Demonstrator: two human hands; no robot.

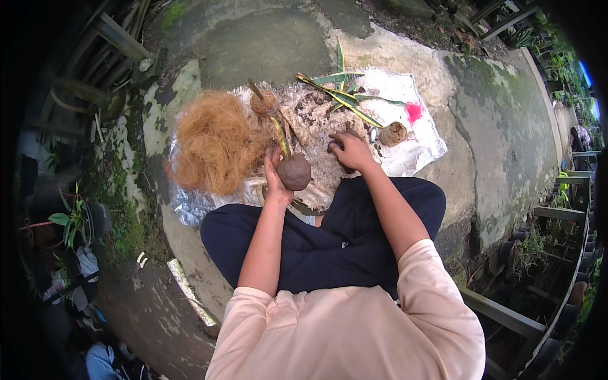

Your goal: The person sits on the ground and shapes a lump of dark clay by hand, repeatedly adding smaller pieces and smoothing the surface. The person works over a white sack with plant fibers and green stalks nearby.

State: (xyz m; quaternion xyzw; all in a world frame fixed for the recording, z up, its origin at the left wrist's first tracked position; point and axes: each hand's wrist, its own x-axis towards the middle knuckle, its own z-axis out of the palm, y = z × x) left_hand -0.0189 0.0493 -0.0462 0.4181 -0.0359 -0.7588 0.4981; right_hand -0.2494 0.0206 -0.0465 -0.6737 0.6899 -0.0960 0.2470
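My left hand (275, 178) holds a round ball of brown mud or clay (294, 172), with a yellow-edged snake plant leaf (280, 135) standing out of its top. To the right, my right hand (349, 149) rests with bent fingers on dark soil or clay lying on the sacking (313, 133); its fingertips are partly hidden. Left of the ball lies a big heap of brown coir-like fibre (213, 142). A fibre-wrapped ball (264, 102) with a leaf stub sits above it. Several snake plant leaves (349, 99) lie beyond my right hand.
A brown cup-shaped container (393, 134) and a small white and green item (373, 134) are right of my hand, near pink-red string (413, 112). Clear plastic (190, 204) sticks out under the fibre. Wooden racks (503, 311) and potted plants (73, 218) flank the concrete floor.
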